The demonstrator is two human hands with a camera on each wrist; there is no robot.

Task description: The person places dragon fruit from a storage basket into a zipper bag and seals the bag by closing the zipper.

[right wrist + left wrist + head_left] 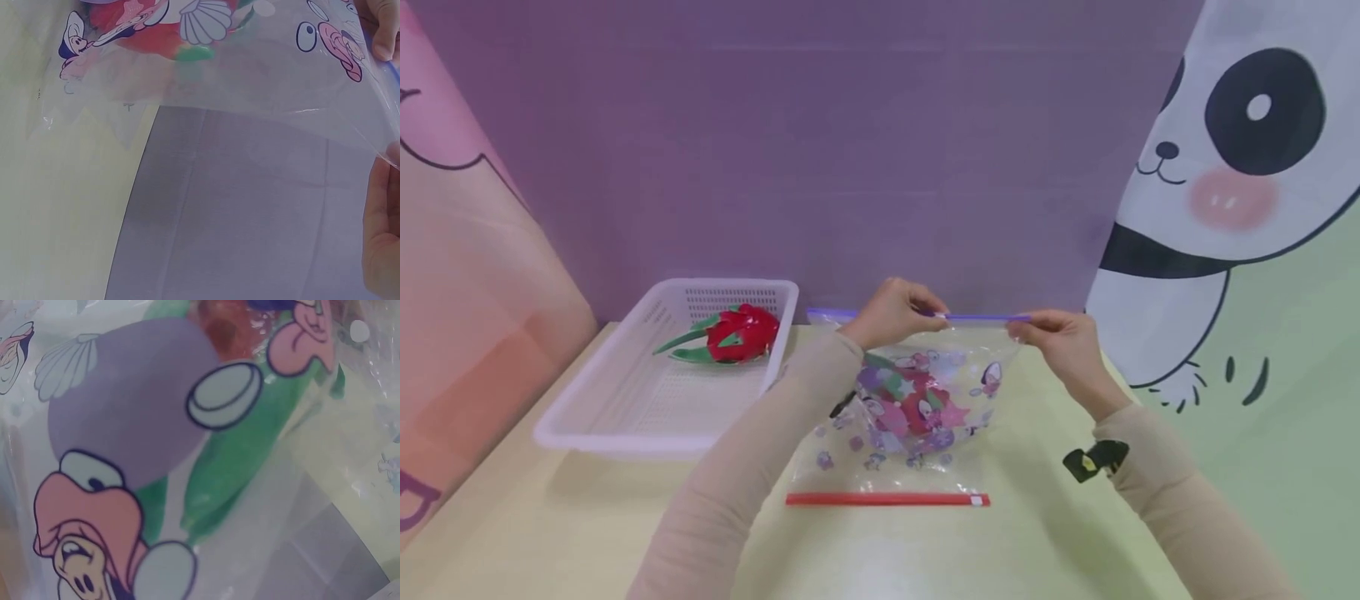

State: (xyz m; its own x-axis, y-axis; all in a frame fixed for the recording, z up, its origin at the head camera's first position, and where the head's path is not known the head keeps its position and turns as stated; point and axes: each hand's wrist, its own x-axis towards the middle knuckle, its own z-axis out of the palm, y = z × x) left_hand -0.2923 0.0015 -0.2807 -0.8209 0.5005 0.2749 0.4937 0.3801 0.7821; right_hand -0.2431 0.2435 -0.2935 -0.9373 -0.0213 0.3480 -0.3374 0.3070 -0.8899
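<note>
Both hands hold up a clear zip bag (992,387) printed with cartoon figures, its purple zip strip (981,317) along the top. My left hand (895,313) pinches the strip near its middle, at a small white slider. At the strip's right end, my right hand (1063,346) grips the corner between thumb and fingers. Inside the bag is a red and green dragon fruit (140,45), partly covered by the prints; its green leaves (240,453) show close up in the left wrist view. A second clear bag with a red zip strip (887,499) lies flat below.
On the left of the table (1045,533) stands a white plastic basket (617,443) holding another red dragon fruit (745,333) with long green leaves. A purple backdrop (850,167) rises behind the table, with a panda-print panel (1195,325) at the right.
</note>
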